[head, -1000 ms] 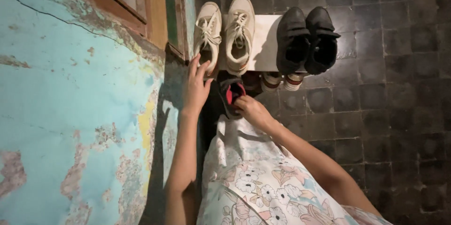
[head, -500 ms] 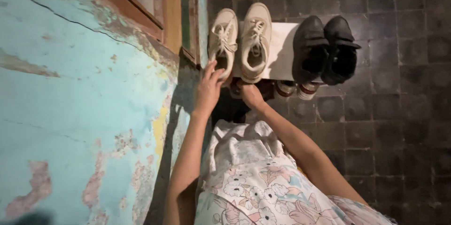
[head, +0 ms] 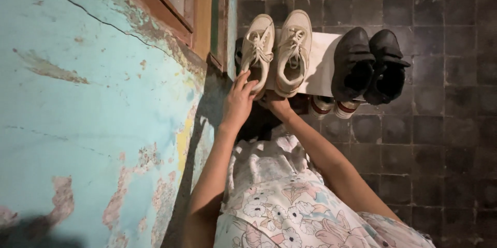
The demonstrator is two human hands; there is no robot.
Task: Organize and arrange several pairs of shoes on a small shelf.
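A pair of cream lace-up sneakers (head: 275,54) stands on the top of a white shoe rack (head: 322,59), next to a pair of black shoes (head: 368,66). My left hand (head: 238,102) is open, and its fingertips touch the heel of the left sneaker. My right hand (head: 277,105) reaches in under the rack's top board, just below the right sneaker. Its fingers are hidden there, so what they grip does not show. On the lower tier, the toes of shoes with red and white soles (head: 334,107) stick out.
A turquoise wall with peeling paint (head: 93,124) runs along the left, with a wooden window frame (head: 199,15) above the rack. Dark square floor tiles (head: 440,139) spread to the right. My flowered dress (head: 279,201) fills the lower middle.
My right hand held a dark shoe with red lining below the rack; it has pushed in under the top board and the shoe is out of sight. The left hand stays by the sneaker heel.
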